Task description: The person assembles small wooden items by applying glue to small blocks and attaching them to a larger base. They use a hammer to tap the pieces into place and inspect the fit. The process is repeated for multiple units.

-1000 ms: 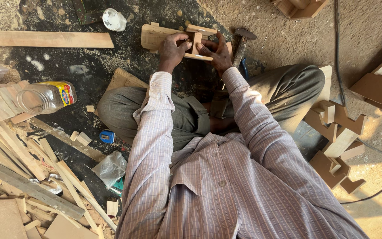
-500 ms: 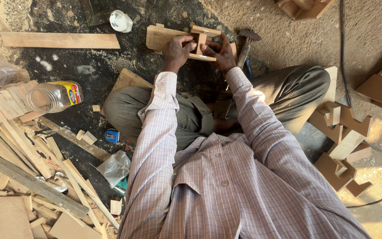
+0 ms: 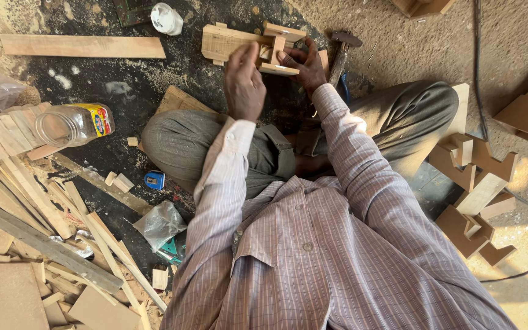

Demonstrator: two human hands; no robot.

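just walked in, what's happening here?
A person sits cross-legged on a sawdust-covered floor, working on a small wooden assembly. The right hand grips its slotted end; the left hand is raised just above it, fingers loosely curled. A hammer lies beside the right hand. Wood offcuts pile up on one side, notched brown pieces on the other.

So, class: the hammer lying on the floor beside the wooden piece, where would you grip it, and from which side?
Grip the hammer by its wooden handle, coming from above on the side nearer the person. The head points away and the handle runs back towards the right hand. Its lower end is hidden behind that hand, so hold mid-handle.
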